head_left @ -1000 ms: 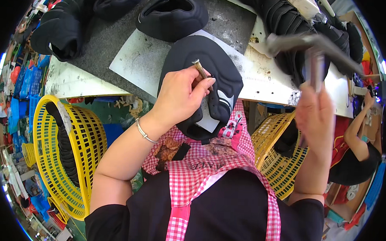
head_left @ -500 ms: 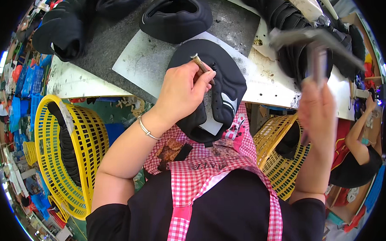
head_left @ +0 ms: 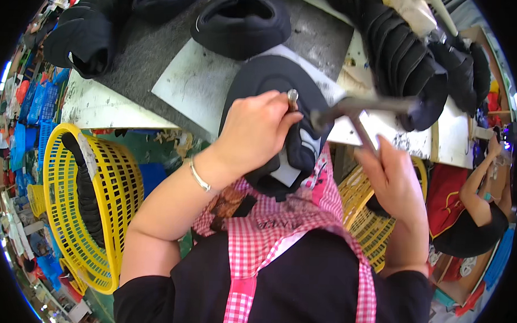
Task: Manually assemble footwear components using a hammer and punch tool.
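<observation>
My left hand (head_left: pixel 253 127) pinches a short metal punch (head_left: pixel 292 96) and holds it upright over a black shoe upper (head_left: pixel 267 76). That upper lies on a white board (head_left: pixel 184 82) at the table's near edge, with its open heel end toward me; my hand hides part of its middle. To the right, my right hand (head_left: pixel 396 176) is wrapped round the handle of a hammer (head_left: pixel 360 108). Motion blurs the hammer head, which is beside the upper and to the right of the punch, apart from it.
Another black upper (head_left: pixel 240 21) sits behind the board on a dark grey mat (head_left: pixel 142 72). Stacked black uppers (head_left: pixel 404 58) line the right side, more (head_left: pixel 83 38) the left. Yellow baskets (head_left: pixel 52 171) flank me below the table. Another person (head_left: pixel 476 212) works at far right.
My right hand and the hammer have swung down and left toward the punch. My left hand has moved slightly right with the punch, which now stands more upright.
</observation>
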`<action>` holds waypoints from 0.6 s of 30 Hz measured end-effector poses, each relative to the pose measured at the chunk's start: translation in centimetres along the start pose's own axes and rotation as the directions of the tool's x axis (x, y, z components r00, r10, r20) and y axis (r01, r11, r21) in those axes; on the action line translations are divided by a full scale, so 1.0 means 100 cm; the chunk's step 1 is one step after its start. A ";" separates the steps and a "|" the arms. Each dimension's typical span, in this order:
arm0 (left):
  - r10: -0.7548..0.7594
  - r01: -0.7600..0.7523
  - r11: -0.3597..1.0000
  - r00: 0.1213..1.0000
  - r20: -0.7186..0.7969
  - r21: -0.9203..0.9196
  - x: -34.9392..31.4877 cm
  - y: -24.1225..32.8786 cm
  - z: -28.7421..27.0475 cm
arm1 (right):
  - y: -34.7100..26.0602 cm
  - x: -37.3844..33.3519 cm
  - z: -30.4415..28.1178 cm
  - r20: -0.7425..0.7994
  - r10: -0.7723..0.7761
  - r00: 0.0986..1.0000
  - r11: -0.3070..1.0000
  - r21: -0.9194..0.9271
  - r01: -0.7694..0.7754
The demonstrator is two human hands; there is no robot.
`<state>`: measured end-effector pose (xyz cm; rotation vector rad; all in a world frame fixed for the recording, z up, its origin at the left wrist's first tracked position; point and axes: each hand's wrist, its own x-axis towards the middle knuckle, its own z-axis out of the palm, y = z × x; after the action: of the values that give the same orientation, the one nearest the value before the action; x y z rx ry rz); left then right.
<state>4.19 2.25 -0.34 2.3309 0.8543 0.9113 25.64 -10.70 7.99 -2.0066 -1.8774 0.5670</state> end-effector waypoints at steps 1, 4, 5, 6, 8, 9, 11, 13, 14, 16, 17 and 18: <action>-0.006 0.006 1.000 1.000 0.022 -0.019 -0.003 -0.003 0.001 | 0.003 -0.002 0.004 0.046 0.061 0.997 0.997 0.053 -0.063; -0.383 0.412 0.792 0.910 0.158 -0.451 0.003 -0.008 -0.004 | -0.001 -0.011 0.020 0.122 0.218 0.968 0.902 0.353 -0.248; -0.392 0.387 0.707 0.911 0.127 -0.591 -0.001 -0.012 -0.002 | 0.001 -0.014 0.032 0.111 0.181 0.977 0.924 0.321 -0.208; -0.399 0.402 0.679 0.905 0.150 -0.614 -0.001 -0.011 -0.009 | 0.004 -0.015 0.042 0.093 0.147 0.985 0.942 0.290 -0.168; -0.363 0.459 0.684 0.888 0.281 -0.567 -0.009 0.002 -0.033 | 0.012 -0.016 0.047 0.052 0.135 0.989 0.954 0.264 -0.144; -0.357 0.486 0.688 0.873 0.332 -0.539 -0.022 0.009 -0.042 | 0.008 -0.015 0.042 0.087 0.188 0.978 0.931 0.302 -0.206; -0.301 0.439 0.791 0.886 0.353 -0.427 -0.044 0.011 -0.043 | 0.011 -0.012 0.039 0.142 0.243 0.960 0.889 0.363 -0.279; -0.378 0.475 0.781 0.876 0.298 -0.406 -0.053 0.011 -0.035 | 0.007 -0.006 0.029 0.159 0.227 0.961 0.891 0.365 -0.270; -0.399 0.471 0.761 0.882 0.251 -0.446 -0.054 0.011 -0.032 | 0.003 -0.004 0.025 0.154 0.223 0.962 0.891 0.367 -0.266; -0.405 0.478 0.771 0.878 0.257 -0.421 -0.052 0.010 -0.029 | -0.003 0.001 0.017 0.104 0.235 0.966 0.876 0.409 -0.257; -0.409 0.486 0.780 0.873 0.265 -0.394 -0.052 0.010 -0.028 | -0.003 0.001 0.013 0.039 0.161 0.986 0.889 0.428 -0.162; -0.408 0.482 0.782 0.875 0.259 -0.395 -0.053 0.009 -0.028 | -0.011 0.003 0.007 0.039 0.174 0.984 0.822 0.544 -0.167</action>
<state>-0.54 -1.46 -0.16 1.6689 0.9546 0.6197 24.37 -10.33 7.87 -1.7792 -1.3203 1.0078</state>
